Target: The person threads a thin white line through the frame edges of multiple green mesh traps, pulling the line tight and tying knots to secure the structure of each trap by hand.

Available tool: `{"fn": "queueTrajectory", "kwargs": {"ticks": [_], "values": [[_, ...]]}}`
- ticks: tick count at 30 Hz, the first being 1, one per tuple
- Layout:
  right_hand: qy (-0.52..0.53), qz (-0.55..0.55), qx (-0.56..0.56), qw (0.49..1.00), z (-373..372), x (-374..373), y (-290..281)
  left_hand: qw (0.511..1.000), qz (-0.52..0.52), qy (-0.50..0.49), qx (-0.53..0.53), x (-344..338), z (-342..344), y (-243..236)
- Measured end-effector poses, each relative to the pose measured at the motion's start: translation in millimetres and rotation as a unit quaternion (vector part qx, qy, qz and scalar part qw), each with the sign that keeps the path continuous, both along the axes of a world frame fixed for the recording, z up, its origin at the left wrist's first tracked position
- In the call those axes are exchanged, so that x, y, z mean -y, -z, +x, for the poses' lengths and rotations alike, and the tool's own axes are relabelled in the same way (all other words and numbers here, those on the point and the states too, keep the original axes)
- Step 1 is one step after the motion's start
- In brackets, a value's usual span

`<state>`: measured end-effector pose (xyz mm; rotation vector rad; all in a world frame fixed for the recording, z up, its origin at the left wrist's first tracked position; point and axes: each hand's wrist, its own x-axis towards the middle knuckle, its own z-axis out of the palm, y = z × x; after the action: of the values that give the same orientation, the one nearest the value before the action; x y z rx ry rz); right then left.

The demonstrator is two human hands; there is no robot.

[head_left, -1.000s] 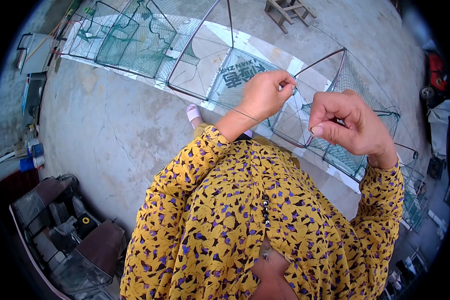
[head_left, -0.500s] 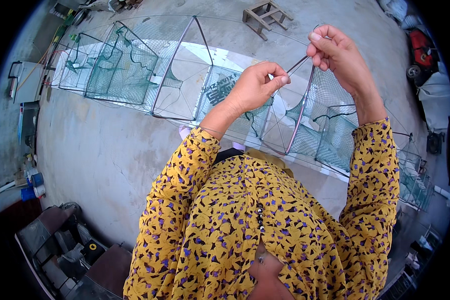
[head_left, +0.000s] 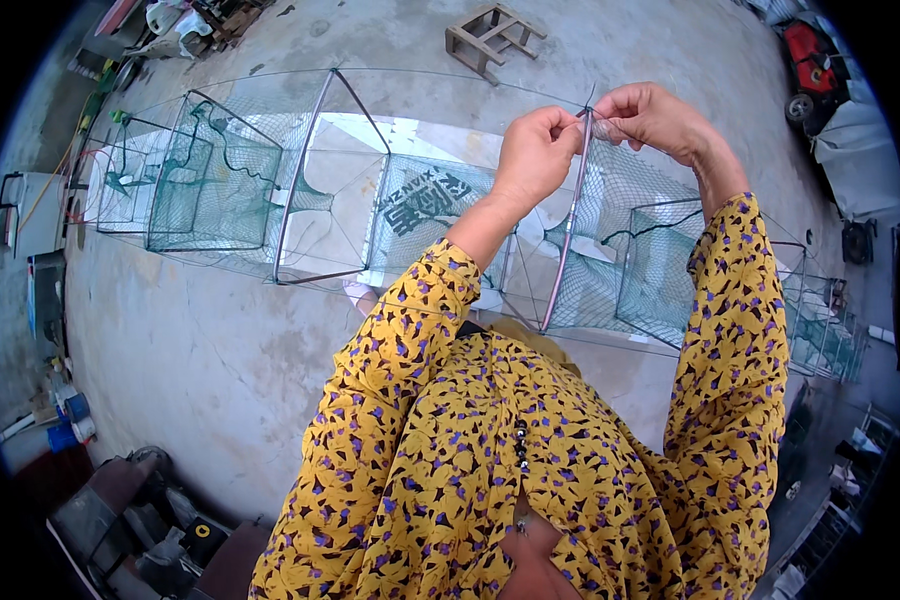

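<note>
A long fish trap [head_left: 215,205] of green netting stretches across the view on dark square frames, with thin cords running along it. At the top corner of one upright frame [head_left: 566,235], both hands meet. My left hand [head_left: 538,155] is closed in a pinch against the left side of that corner. From the right, my right hand [head_left: 660,122] pinches the netting and cord at the same corner, its fingers curled. A short dark cord end sticks up above the fingertips. Exactly what lies between the fingertips is partly hidden.
Under the trap lies a white sheet [head_left: 345,130] with dark print. A small wooden stool [head_left: 492,42] stands beyond it on the concrete floor. At the far right is a red wheeled machine [head_left: 812,65]. A chair [head_left: 95,495] with clutter stands at the lower left.
My hands have come together at the frame's corner; before, they were apart with a dark cord stretched between them. The view has shifted, so the trap appears lower and further left.
</note>
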<state>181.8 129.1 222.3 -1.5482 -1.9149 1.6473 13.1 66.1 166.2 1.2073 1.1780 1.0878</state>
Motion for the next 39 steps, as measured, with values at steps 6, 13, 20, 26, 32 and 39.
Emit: {"fn": "queueTrajectory", "kwargs": {"ticks": [6, 13, 20, 26, 32, 39], "values": [[-0.002, 0.017, -0.074, 0.997, -3, 2, 8, 0.994, 0.028, -0.042, -0.093, -5, 4, 2], [0.057, 0.022, -0.059, 0.996, -8, 6, 8, 0.991, 0.028, -0.052, -0.122, -9, 6, 2], [0.013, 0.321, -0.034, 0.946, -10, -10, -3, 0.999, 0.041, -0.032, -0.012, -8, 3, -3], [-0.037, 0.37, 0.137, 0.918, -42, -2, -33, 0.972, 0.147, -0.06, -0.175, 32, -31, -4], [-0.001, 0.282, 0.08, 0.956, -28, -1, -22, 0.943, 0.083, 0.139, -0.291, 123, -103, -41], [0.07, 0.173, 0.021, 0.982, -11, 17, -2, 0.787, -0.019, 0.533, -0.31, 138, -114, -106]]}}
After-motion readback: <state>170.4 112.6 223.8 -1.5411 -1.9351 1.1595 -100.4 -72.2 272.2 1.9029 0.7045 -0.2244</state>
